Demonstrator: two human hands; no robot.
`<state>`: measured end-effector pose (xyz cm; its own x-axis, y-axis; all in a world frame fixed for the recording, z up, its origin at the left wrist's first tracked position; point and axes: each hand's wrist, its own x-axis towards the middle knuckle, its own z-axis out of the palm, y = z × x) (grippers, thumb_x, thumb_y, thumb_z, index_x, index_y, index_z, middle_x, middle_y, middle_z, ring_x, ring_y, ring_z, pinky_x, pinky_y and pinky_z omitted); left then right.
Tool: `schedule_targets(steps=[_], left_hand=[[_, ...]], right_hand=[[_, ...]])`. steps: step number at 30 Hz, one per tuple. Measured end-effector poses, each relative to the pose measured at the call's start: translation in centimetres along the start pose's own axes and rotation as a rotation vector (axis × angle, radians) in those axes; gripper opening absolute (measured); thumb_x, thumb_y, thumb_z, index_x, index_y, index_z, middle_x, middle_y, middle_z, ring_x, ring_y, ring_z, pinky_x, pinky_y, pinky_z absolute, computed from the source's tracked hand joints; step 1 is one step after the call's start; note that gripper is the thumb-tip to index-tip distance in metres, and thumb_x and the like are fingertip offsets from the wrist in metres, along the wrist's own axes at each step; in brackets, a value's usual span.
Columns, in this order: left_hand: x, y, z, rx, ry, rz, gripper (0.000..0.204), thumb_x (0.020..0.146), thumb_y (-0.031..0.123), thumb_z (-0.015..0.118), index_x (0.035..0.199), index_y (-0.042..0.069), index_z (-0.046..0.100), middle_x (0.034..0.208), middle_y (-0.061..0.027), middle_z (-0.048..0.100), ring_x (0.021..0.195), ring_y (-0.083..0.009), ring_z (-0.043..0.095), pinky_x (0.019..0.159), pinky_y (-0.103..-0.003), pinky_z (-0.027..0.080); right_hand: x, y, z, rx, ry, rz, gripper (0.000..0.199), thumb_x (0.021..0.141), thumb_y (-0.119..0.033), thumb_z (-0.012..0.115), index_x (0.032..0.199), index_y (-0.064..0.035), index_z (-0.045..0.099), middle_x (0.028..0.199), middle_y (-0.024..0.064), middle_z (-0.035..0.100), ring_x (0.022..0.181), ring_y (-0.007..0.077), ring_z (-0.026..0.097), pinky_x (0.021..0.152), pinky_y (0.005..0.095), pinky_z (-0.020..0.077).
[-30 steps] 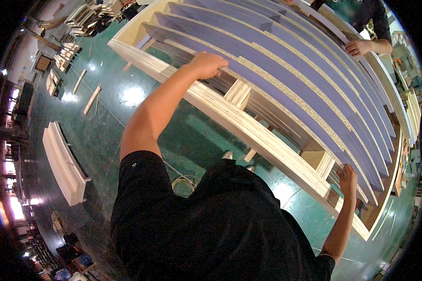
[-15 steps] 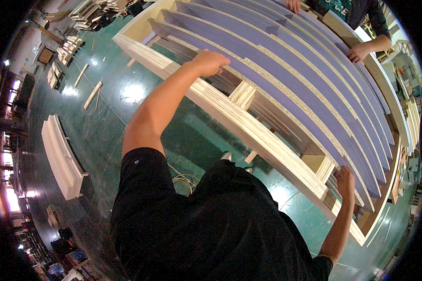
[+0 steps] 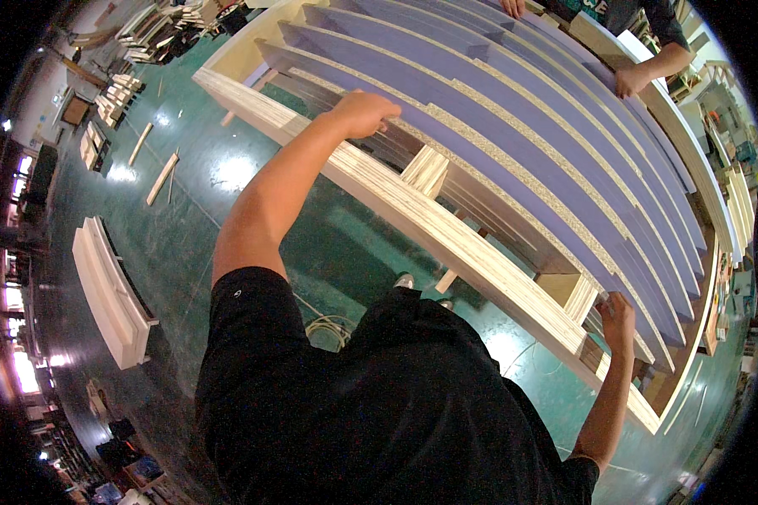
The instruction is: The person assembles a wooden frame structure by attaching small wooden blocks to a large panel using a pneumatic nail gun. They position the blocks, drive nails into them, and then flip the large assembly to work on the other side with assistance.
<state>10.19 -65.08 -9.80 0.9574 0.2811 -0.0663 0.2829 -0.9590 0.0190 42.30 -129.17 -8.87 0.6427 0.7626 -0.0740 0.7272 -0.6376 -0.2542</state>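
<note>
A large pale wooden frame stands in front of me, holding a row of curved, purple-faced boards set on edge with bare chipboard edges. My left hand is closed over the upper edge of the nearest board, toward its left part. Toward the right end of that same board, my right hand is closed, its fingertips partly hidden at the edge. Between the nearest board and the front rail sit short wooden blocks. Across the frame, another person's hand rests on the far boards.
On the green floor to the left lies a long pale wooden piece. Loose wood strips and stacks of offcuts are farther back. A coiled cable lies near my feet, below the frame.
The frame and boards appear slightly farther left in the view. Both my hands keep their places on the nearest board. The other person's hand has shifted slightly along the far edge.
</note>
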Motion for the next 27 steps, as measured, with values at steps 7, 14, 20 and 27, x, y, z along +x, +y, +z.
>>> schedule_targets(steps=[7, 14, 20, 27], left_hand=[[-0.6, 0.4, -0.5, -0.019, 0.032, 0.016, 0.023, 0.089, 0.019, 0.072, 0.109, 0.013, 0.065, 0.106, -0.0105, 0.071, 0.108, -0.0367, 0.067, 0.089, -0.053, 0.05], [-0.3, -0.1, 0.2, -0.042, 0.054, 0.022, 0.024, 0.087, 0.018, 0.074, 0.109, 0.015, 0.065, 0.106, -0.0097, 0.071, 0.108, -0.0359, 0.067, 0.089, -0.052, 0.048], [0.0, -0.5, 0.7, -0.016, 0.017, -0.012, 0.024, 0.087, 0.019, 0.073, 0.109, 0.014, 0.065, 0.111, -0.0101, 0.071, 0.112, -0.0348, 0.066, 0.09, -0.053, 0.047], [-0.7, 0.7, -0.9, 0.002, -0.062, -0.054, 0.054, 0.087, 0.015, 0.073, 0.14, 0.008, 0.061, 0.147, -0.0162, 0.058, 0.135, -0.0348, 0.055, 0.114, -0.049, 0.043]], right_hand=[[0.0, -0.2, 0.0, 0.037, 0.038, -0.028, 0.029, 0.086, -0.014, 0.073, 0.111, 0.0008, 0.068, 0.104, 0.022, 0.069, 0.098, 0.0445, 0.067, 0.085, 0.0491, 0.0528], [-0.1, 0.3, 0.0, 0.02, -0.005, -0.045, 0.032, 0.086, -0.017, 0.075, 0.111, 0.0, 0.066, 0.107, 0.0219, 0.068, 0.101, 0.0445, 0.065, 0.085, 0.0485, 0.0523], [0.0, -0.7, 0.1, -0.034, -0.02, 0.02, 0.034, 0.087, -0.021, 0.076, 0.112, 0.0, 0.067, 0.111, 0.0228, 0.068, 0.107, 0.0447, 0.065, 0.088, 0.0491, 0.0522], [0.3, -0.9, 0.3, -0.039, -0.019, 0.076, 0.044, 0.089, -0.029, 0.075, 0.122, -0.0007, 0.067, 0.126, 0.0211, 0.068, 0.117, 0.0428, 0.064, 0.1, 0.0494, 0.0514]])
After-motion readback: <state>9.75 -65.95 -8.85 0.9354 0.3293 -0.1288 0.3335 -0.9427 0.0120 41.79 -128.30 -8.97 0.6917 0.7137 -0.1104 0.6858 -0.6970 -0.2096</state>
